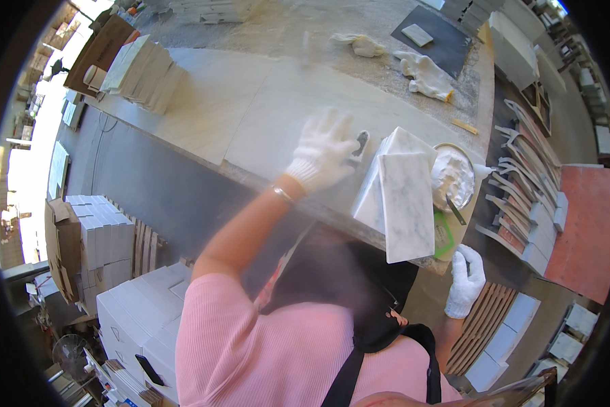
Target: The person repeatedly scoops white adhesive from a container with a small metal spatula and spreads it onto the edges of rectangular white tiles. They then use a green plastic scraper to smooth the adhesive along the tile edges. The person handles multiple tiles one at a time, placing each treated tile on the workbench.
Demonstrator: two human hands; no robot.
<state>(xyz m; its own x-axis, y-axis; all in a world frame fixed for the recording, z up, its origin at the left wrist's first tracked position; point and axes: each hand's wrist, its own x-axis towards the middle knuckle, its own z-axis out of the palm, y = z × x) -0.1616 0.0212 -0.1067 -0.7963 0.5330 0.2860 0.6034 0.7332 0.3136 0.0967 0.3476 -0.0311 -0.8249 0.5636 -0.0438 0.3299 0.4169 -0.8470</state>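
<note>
The left hand [324, 148], in a white knitted glove, is reaching out over the pale stone worktop [251, 108] with its forearm stretched up from the pink sleeve. Its fingers are lying fairly flat and spread, palm down, and the fingertips are touching a small grey metal scraper [360, 142] that is resting on the stone. I cannot tell whether the hand is actually gripping the scraper. The right hand [466, 279], also in a white glove, is hanging well apart from the left, below the worktop's near edge, with its fingers loosely curled and nothing in it.

Between the hands, a white grey-veined marble tile [407, 203] is lying on top of a short stack of similar tiles, overhanging the worktop's edge. Just beside it on the right, a round white tub of white paste [454, 178] is sitting with a thin stick in it.

Farther back on the worktop, a pair of crumpled white gloves [427, 74] is lying near a dark grey mat [447, 44]. A stack of white tiles [142, 71] is standing at the far left. White cardboard boxes [142, 319] are sitting on the floor below.
</note>
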